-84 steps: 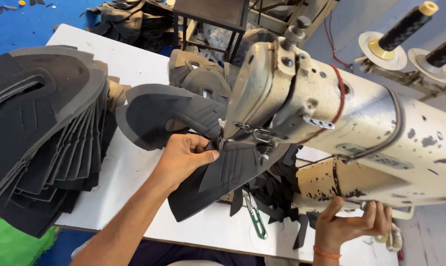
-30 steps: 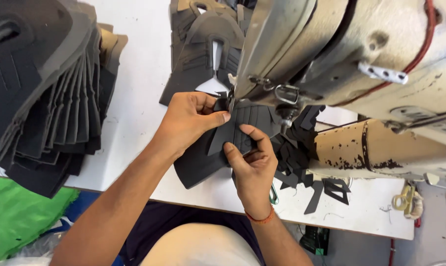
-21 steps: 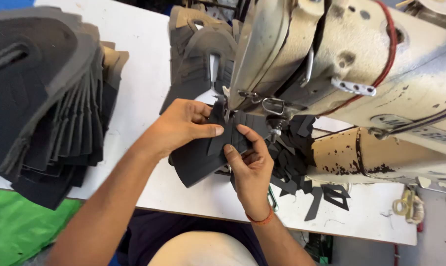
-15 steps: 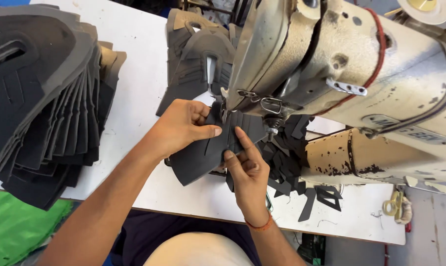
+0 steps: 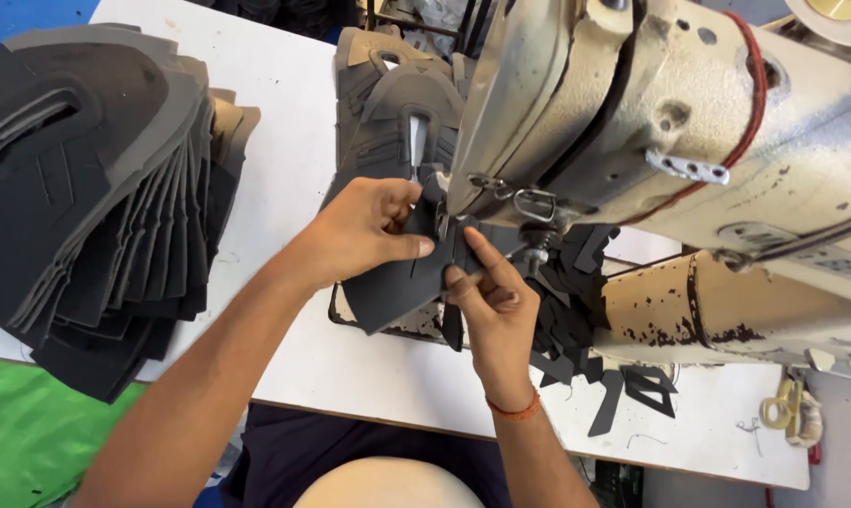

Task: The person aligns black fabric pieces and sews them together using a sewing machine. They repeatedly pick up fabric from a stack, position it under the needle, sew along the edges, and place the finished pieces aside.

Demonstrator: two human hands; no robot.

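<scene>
White bench (image 5: pixel 284 169), surface scuffed, front edge running along the lower part of the view. Left end: large fanned stack of dark grey cut pieces (image 5: pixel 87 188), overhanging the front edge. Far side, centre: second pile of dark shaped pieces (image 5: pixel 393 103). Right of centre: cream sewing machine (image 5: pixel 689 188), paint chipped on its lower arm. Beneath it: loose black offcuts (image 5: pixel 632 390). Far right: yellow-handled scissors (image 5: pixel 785 412).
</scene>
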